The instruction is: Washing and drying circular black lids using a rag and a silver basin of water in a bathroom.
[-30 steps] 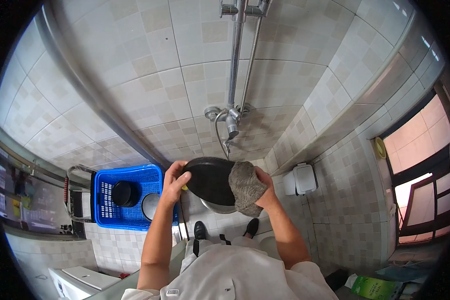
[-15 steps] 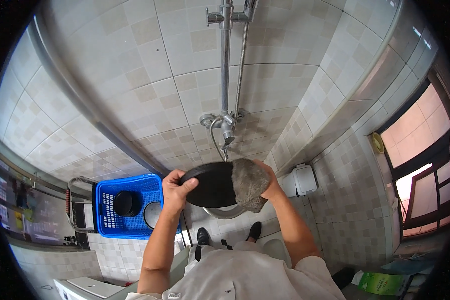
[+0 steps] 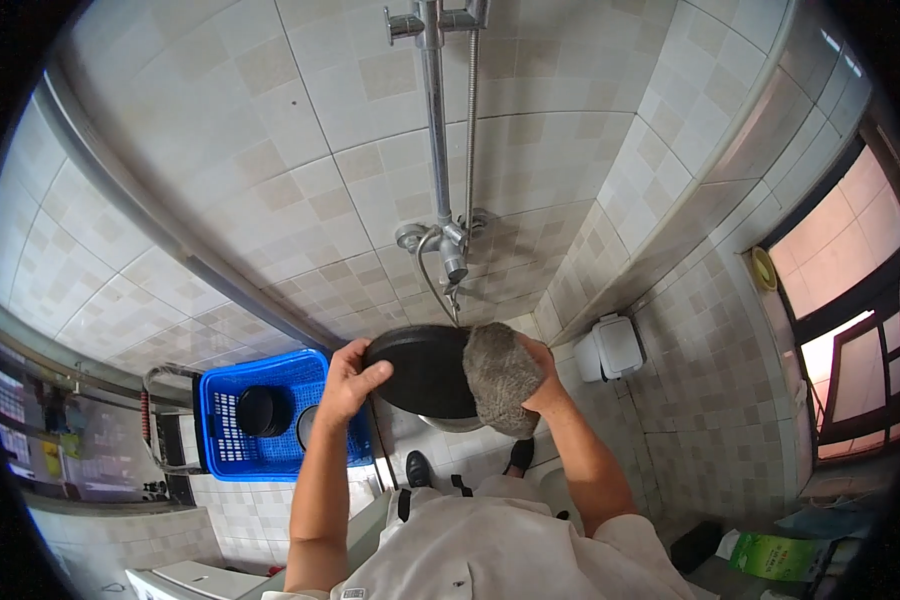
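My left hand [image 3: 348,378] grips the left rim of a round black plate [image 3: 422,368], held tilted in front of me below a wall tap [image 3: 452,262]. My right hand [image 3: 538,382] presses a grey cloth [image 3: 500,376] against the right side of the plate. Under the plate a metal basin [image 3: 452,423] shows only its rim. My shoes [image 3: 417,466] stand on the tiled floor beneath.
A blue plastic crate [image 3: 222,422] with dark round dishes [image 3: 257,410] stands to my left on the floor. A chrome shower pipe [image 3: 434,110] runs up the tiled wall. A white box [image 3: 610,346] hangs on the right wall. A green packet [image 3: 768,556] lies lower right.
The view has tilted down a little, so the plate and hands sit slightly higher and more central. My right hand has shifted the cloth across the plate's right side.
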### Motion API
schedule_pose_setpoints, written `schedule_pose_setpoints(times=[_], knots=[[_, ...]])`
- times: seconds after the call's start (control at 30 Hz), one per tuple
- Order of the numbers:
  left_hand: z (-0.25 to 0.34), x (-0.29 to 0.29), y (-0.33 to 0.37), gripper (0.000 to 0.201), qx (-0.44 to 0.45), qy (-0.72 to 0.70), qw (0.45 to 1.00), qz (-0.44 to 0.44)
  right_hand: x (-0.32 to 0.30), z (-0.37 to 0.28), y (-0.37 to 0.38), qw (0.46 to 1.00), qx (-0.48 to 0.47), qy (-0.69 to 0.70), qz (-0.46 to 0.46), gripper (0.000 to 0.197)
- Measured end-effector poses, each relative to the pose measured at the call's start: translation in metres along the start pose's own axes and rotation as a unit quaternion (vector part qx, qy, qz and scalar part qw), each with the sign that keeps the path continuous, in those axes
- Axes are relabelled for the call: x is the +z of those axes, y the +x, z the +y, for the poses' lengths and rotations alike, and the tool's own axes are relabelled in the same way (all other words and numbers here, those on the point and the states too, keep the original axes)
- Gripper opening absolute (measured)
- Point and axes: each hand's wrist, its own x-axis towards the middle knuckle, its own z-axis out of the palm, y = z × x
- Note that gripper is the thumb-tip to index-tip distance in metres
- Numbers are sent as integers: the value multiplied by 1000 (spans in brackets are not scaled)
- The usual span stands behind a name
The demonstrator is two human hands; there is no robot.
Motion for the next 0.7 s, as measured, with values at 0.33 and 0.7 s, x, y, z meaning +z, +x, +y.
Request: schedule_pose_setpoints(times=[0.33, 0.7], knots=[[38, 31, 6, 14, -39, 110, 981, -156, 11, -47, 19, 960, -42, -184, -206, 40], [-26, 28, -10, 23, 4, -254, 954, 158, -16, 90, -14, 974, 129, 151, 105, 42]])
